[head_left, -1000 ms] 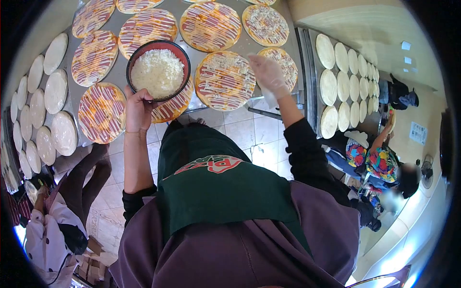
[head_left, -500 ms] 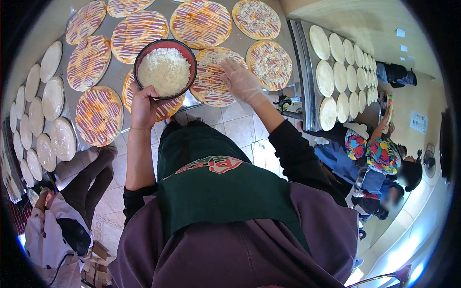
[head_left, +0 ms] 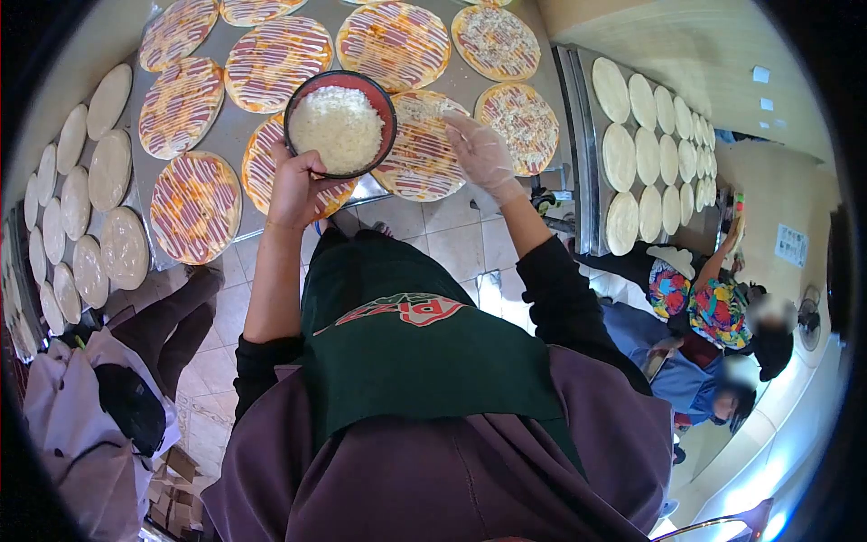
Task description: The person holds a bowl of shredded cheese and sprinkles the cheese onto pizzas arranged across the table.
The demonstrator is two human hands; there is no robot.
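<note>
Metal table (head_left: 233,134) bears pizzas (head_left: 196,208). Left hand (head_left: 296,185) grips the seemingly rigid bowl (head_left: 387,113) suitably, at its side; loose shreds (head_left: 336,131) would likely spill. Right hand (head_left: 483,158): finger closure undetermined.

Bowl (head_left: 373,93) blocks way L of R hand (head_left: 484,158); gap btwn

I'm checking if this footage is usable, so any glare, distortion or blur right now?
Head view: strong fisheye distortion, black corners; head view: glare on the floor tiles and at the lower right edge; head view: bowl and right hand fairly clear, but blurred patches cover parts of two people at the right.
</note>
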